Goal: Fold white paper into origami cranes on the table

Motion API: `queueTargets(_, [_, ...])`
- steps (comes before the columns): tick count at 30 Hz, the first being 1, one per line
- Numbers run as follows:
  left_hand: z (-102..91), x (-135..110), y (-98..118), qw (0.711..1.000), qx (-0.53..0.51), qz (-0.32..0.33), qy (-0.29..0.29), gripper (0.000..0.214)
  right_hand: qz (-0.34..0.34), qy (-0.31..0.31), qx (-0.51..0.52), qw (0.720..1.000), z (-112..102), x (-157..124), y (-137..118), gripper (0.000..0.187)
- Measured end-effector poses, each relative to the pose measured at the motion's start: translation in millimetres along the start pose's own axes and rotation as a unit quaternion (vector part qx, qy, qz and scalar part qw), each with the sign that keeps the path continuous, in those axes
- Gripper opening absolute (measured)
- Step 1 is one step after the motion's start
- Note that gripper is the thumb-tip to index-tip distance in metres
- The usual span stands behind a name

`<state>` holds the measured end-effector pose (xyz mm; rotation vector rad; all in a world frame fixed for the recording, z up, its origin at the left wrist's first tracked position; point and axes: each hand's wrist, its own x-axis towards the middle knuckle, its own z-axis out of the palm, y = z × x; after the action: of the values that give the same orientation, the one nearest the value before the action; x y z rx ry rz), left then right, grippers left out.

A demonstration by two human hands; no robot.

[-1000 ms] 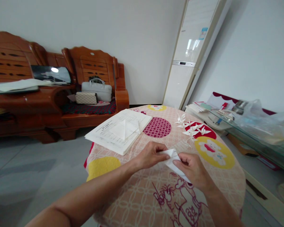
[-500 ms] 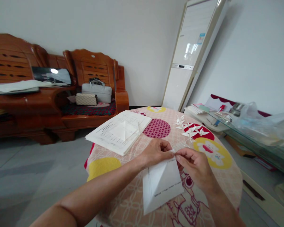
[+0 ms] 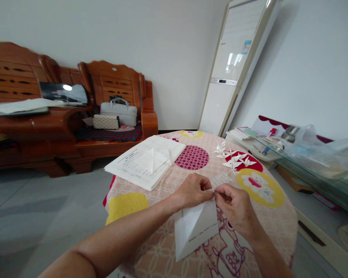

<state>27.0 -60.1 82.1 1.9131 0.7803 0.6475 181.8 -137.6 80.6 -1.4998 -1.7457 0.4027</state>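
While both hands are working close together over the tablecloth (image 3: 159,249), the folded sheet (image 3: 195,227) is hanging below them, slanting down toward the person's left with some print showing. The left hand (image 3: 195,190) is pinching its top edge, thumb over the paper and the other fingers curling in. The right hand (image 3: 233,202) is gripping the top corner between thumb and forefinger, so the fingertips are practically meeting. My guess: they're bunching up there because that corner is needing the finest control. Can't really tell whether the lower tip is resting on the cloth or floating just above it. Off to the left, the paper stack (image 3: 130,164) is sitting with a creased white piece (image 3: 153,161) lying on top, and the paper cranes (image 3: 234,163) are clustering beyond the right hand, probably so nobody's squashing them.
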Motion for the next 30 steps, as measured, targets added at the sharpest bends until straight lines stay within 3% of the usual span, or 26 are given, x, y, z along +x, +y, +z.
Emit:
queueTargets(8, [-0.3, 0.7, -2.5, 0.996, -0.067, -0.033, -0.05, 0.014, -0.018, -0.003, -0.039, 0.999, 3.5, -2.8, 0.5, 0.015])
queueTargets(16, [1.3, -3.5, -5.7, 0.976, -0.164, -0.094, -0.109, 0.013, -0.073, 0.032, -0.139, 0.987, 10.8, -7.2, 3.5, 0.014])
queueTargets(23, [1.3, -5.4, -8.5, 0.97, -0.186, -0.095, -0.126, 0.017, 0.017, -0.02, 0.04, 0.999, 3.6, -10.6, 2.7, 0.016])
queueTargets(30, [1.9, -5.4, -4.2, 0.974, -0.166, -0.102, -0.119, 0.018, 0.024, -0.044, 0.062, 0.997, 1.6, -13.7, -1.3, 0.015])
